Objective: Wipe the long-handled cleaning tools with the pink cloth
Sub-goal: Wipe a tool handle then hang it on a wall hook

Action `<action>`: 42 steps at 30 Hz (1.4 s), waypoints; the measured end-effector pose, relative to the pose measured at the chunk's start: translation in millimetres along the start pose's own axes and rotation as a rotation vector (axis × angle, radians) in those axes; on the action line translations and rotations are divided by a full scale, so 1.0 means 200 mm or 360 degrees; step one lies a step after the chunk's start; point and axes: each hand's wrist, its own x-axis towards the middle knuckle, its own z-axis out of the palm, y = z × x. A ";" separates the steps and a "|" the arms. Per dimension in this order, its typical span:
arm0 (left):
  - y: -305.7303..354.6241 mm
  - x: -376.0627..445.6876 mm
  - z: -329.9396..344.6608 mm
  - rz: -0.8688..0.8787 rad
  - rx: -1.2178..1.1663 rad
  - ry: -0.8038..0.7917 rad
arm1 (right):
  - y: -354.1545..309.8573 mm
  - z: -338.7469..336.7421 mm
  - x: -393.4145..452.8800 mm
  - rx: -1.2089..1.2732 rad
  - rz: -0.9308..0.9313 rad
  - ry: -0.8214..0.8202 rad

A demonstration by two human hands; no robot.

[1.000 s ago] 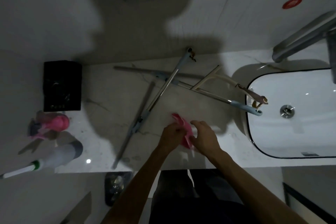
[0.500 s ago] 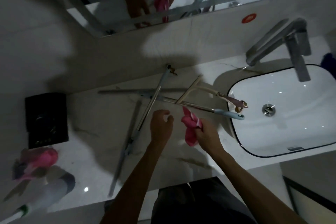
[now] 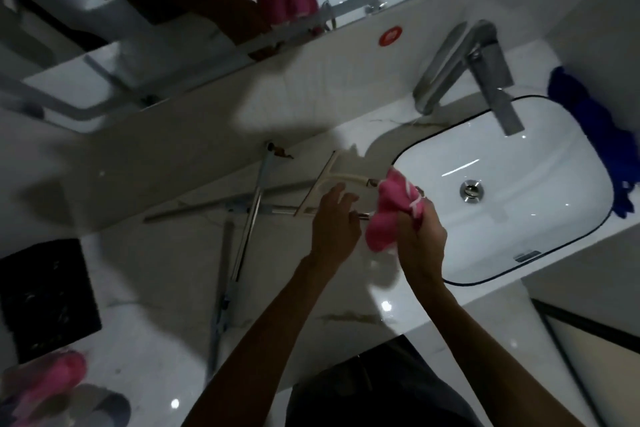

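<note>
Now the pink cloth (image 3: 391, 215) is bunched in the right hand (image 3: 417, 236) and has travelled up from the tabletop (image 3: 145, 288) front to the handle ends of the long-handled cleaning tools (image 3: 249, 215) beside the sink (image 3: 588, 163) — wiping looks about to start. The left hand (image 3: 332, 222), fingers loosely spread and holding nothing, has reached forward over the crossed shafts, seemingly to steady one. Both forearms stretch ahead, hands close together.
</note>
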 end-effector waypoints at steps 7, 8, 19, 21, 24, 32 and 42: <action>0.19 0.15 0.14 0.0147 0.0092 -0.0141 | 0.04 -0.19 0.15 -0.0098 -0.0013 0.0200; 0.20 0.16 0.16 0.0146 0.0095 -0.0140 | 0.06 -0.21 0.16 -0.0106 0.0009 0.0219; 0.13 0.26 0.22 0.0099 0.0301 -0.0078 | 0.18 -0.22 0.24 -0.0149 0.0240 0.0048; 0.12 0.26 0.21 0.0080 0.0334 -0.0075 | 0.17 -0.22 0.24 -0.0095 0.0248 0.0028; 0.11 0.25 0.16 0.0105 0.0320 0.0009 | 0.11 -0.22 0.22 0.0013 0.0226 0.0061; 0.14 0.15 -0.16 0.0011 0.0072 0.0293 | -0.19 -0.17 0.20 0.0309 -0.0047 0.0097; 0.17 -0.21 -0.74 -0.0049 -0.0254 0.0785 | -0.66 0.03 -0.04 0.0666 -0.0353 -0.0299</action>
